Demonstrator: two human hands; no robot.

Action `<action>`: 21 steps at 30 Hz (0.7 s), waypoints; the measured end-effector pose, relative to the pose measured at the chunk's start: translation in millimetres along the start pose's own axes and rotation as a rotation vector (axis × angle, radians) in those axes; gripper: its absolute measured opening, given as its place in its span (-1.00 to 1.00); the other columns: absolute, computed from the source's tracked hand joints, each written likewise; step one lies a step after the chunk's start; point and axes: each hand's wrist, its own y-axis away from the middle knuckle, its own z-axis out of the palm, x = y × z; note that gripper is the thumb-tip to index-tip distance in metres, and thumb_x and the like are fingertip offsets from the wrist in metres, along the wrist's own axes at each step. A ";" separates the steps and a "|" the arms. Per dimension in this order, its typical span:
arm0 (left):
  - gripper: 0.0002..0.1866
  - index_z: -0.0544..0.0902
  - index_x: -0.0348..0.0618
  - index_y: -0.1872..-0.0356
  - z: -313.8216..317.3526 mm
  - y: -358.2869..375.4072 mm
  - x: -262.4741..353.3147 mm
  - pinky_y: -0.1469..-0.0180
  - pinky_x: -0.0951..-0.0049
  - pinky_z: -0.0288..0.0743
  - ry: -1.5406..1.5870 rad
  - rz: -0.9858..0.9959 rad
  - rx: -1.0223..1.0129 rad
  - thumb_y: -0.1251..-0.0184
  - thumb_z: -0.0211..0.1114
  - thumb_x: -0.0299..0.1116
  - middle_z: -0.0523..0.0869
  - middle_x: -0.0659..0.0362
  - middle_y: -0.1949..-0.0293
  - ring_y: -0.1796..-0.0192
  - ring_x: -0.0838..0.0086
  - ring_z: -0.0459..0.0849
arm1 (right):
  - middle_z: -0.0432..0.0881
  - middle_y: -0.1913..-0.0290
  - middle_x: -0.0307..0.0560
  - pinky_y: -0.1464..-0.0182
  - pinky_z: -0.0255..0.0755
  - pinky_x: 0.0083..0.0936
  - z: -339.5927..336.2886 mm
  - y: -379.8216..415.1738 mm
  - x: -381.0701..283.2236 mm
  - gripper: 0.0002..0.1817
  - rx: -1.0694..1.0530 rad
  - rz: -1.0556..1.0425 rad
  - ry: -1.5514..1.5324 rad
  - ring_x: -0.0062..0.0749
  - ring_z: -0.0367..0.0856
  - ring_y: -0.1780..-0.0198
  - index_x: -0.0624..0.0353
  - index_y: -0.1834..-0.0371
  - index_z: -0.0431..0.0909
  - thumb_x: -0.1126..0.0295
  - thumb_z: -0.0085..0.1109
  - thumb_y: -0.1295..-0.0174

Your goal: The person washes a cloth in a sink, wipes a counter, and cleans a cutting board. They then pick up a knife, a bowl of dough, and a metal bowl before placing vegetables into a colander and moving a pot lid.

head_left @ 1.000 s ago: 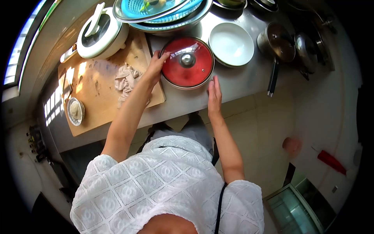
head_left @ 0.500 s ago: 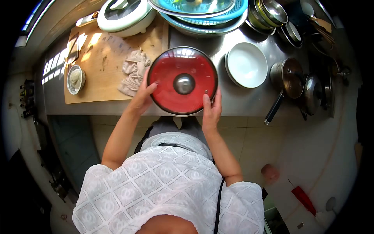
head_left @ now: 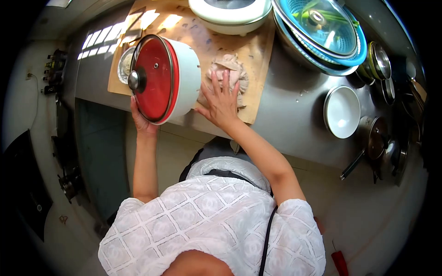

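Note:
My left hand (head_left: 144, 121) grips a white pot (head_left: 188, 76) from below at its near left edge. The pot is tilted on its side above the cutting board's left part, its white wall facing right. A see-through lid (head_left: 155, 85) with a dark rim and steel knob covers it, with red showing through. My right hand (head_left: 222, 105) lies palm down with fingers spread on a crumpled beige cloth (head_left: 235, 68) on the wooden cutting board (head_left: 258, 87). My left fingers are partly hidden behind the pot.
A small bowl (head_left: 123, 69) with pale contents sits behind the pot. A pale green lidded appliance (head_left: 230, 22) stands at the back. To the right are blue basins and a colander (head_left: 354, 57), white bowls (head_left: 343, 112) and a saucepan (head_left: 375, 140) with its handle toward the counter edge.
The pot has moved left and been tipped from facing up to lying sideways. My right hand has let go of it and come onto the cloth. The view has shifted left.

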 end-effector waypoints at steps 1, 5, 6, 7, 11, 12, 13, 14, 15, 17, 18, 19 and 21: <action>-0.46 0.29 -0.11 -0.09 -0.6 -1.7 5.4 -0.18 0.25 0.20 0.033 0.005 -0.010 -0.11 0.10 -0.08 0.37 0.11 -0.09 -0.13 0.28 0.32 | -0.06 -0.28 0.04 -0.09 -0.23 0.28 5.8 -4.7 3.2 -0.25 -0.056 0.048 0.100 0.08 -0.25 -0.31 0.02 -0.14 0.23 -0.02 0.18 0.18; -0.44 0.28 -0.13 -0.09 -16.4 -18.1 25.6 -0.20 0.23 0.14 -0.024 0.034 0.059 -0.10 0.11 -0.07 0.34 0.09 -0.12 -0.14 0.26 0.30 | 0.01 -0.26 -0.05 -0.08 -0.12 0.23 14.3 -19.8 25.6 -0.44 -0.012 0.148 0.285 0.01 -0.19 -0.31 0.01 -0.01 0.34 0.08 0.14 0.12; -0.43 0.28 -0.15 -0.09 -12.5 -16.8 26.4 -0.20 0.23 0.14 -0.030 -0.011 0.016 -0.10 0.11 -0.06 0.34 0.09 -0.12 -0.15 0.26 0.30 | 0.03 -0.26 -0.10 -0.07 -0.09 0.21 10.1 -17.5 35.5 -0.50 0.021 0.158 0.327 -0.01 -0.17 -0.30 0.03 0.04 0.37 0.13 0.13 0.10; -0.43 0.28 -0.15 -0.10 -12.6 -17.7 24.7 -0.21 0.23 0.14 -0.021 -0.048 -0.021 -0.10 0.11 -0.06 0.34 0.09 -0.12 -0.15 0.26 0.30 | 0.09 -0.24 -0.13 -0.02 0.00 0.18 0.0 -16.9 41.8 -0.62 0.062 0.170 0.326 -0.05 -0.10 -0.29 0.06 0.14 0.42 0.24 0.10 0.08; -0.41 0.24 -0.16 -0.12 -25.4 -21.6 6.2 -0.21 0.22 0.14 -0.045 -0.076 0.015 -0.10 0.11 -0.08 0.32 0.08 -0.13 -0.15 0.26 0.29 | 0.24 -0.15 -0.21 0.06 0.14 0.09 -37.4 1.3 95.8 -0.68 0.300 0.414 0.400 -0.04 0.03 -0.21 0.01 0.19 0.46 0.38 0.06 0.11; -0.41 0.24 -0.16 -0.12 -25.6 -18.0 -0.3 -0.21 0.22 0.14 -0.034 -0.083 -0.003 -0.10 0.11 -0.08 0.32 0.08 -0.13 -0.15 0.26 0.29 | 0.24 -0.15 -0.21 0.06 0.14 0.09 -46.1 9.6 110.2 -0.68 0.313 0.417 0.418 -0.04 0.03 -0.21 0.01 0.19 0.46 0.38 0.06 0.11; -0.42 0.25 -0.16 -0.12 -23.7 -14.4 -7.4 -0.21 0.22 0.15 -0.017 -0.115 -0.025 -0.11 0.11 -0.09 0.33 0.08 -0.12 -0.15 0.26 0.29 | 0.22 -0.16 -0.21 0.05 0.13 0.10 -51.0 17.7 126.1 -0.67 0.245 0.403 0.463 -0.04 0.01 -0.22 -0.01 0.17 0.45 0.38 0.05 0.10; -0.43 0.25 -0.16 -0.11 -19.2 -14.3 -15.4 -0.20 0.22 0.16 0.001 -0.145 -0.053 -0.11 0.12 -0.10 0.34 0.08 -0.12 -0.15 0.26 0.29 | 0.21 -0.17 -0.21 0.05 0.13 0.12 -57.9 19.4 136.2 -0.66 0.183 0.390 0.508 -0.04 -0.02 -0.24 -0.03 0.15 0.45 0.38 0.05 0.10; -0.43 0.25 -0.16 -0.11 -13.3 -14.8 -22.7 -0.20 0.22 0.16 0.010 -0.143 -0.081 -0.11 0.12 -0.10 0.34 0.08 -0.12 -0.15 0.26 0.29 | 0.17 -0.19 -0.22 0.04 0.11 0.14 -56.4 18.5 137.9 -0.62 0.100 0.311 0.575 -0.04 -0.05 -0.25 -0.07 0.09 0.43 0.35 0.04 0.08; -0.44 0.26 -0.17 -0.10 -3.9 -12.4 -33.4 -0.18 0.21 0.18 0.038 -0.256 -0.128 -0.11 0.12 -0.11 0.36 0.08 -0.10 -0.14 0.27 0.31 | 0.11 -0.22 -0.21 0.01 0.05 0.15 -57.6 11.1 138.3 -0.62 0.050 0.278 0.577 -0.04 -0.07 -0.26 -0.03 0.08 0.42 0.31 0.00 0.05; -0.44 0.26 -0.17 -0.10 0.0 -13.8 -37.4 -0.18 0.21 0.18 0.036 -0.251 -0.136 -0.11 0.12 -0.11 0.36 0.08 -0.10 -0.14 0.27 0.31 | 0.09 -0.24 -0.20 -0.01 0.00 0.15 -54.9 12.1 142.8 -0.63 0.086 0.276 0.528 -0.03 -0.08 -0.26 0.01 0.08 0.42 0.30 -0.02 0.04; -0.45 0.27 -0.17 -0.09 3.8 -16.2 -41.8 -0.18 0.20 0.19 0.050 -0.277 -0.136 -0.11 0.12 -0.11 0.36 0.08 -0.10 -0.14 0.27 0.32 | 0.09 -0.24 -0.20 -0.01 0.00 0.15 -53.9 13.3 149.8 -0.63 0.095 0.276 0.528 -0.03 -0.08 -0.26 0.01 0.08 0.42 0.30 -0.02 0.04; -0.45 0.28 -0.19 -0.08 8.4 -19.0 -46.1 -0.16 0.20 0.21 0.076 -0.330 -0.139 -0.11 0.12 -0.11 0.36 0.06 -0.10 -0.12 0.26 0.34 | 0.06 -0.24 -0.20 0.00 -0.01 0.17 -57.0 20.7 162.6 -0.62 0.048 0.376 0.669 -0.01 -0.11 -0.27 0.01 0.08 0.41 0.26 -0.01 0.03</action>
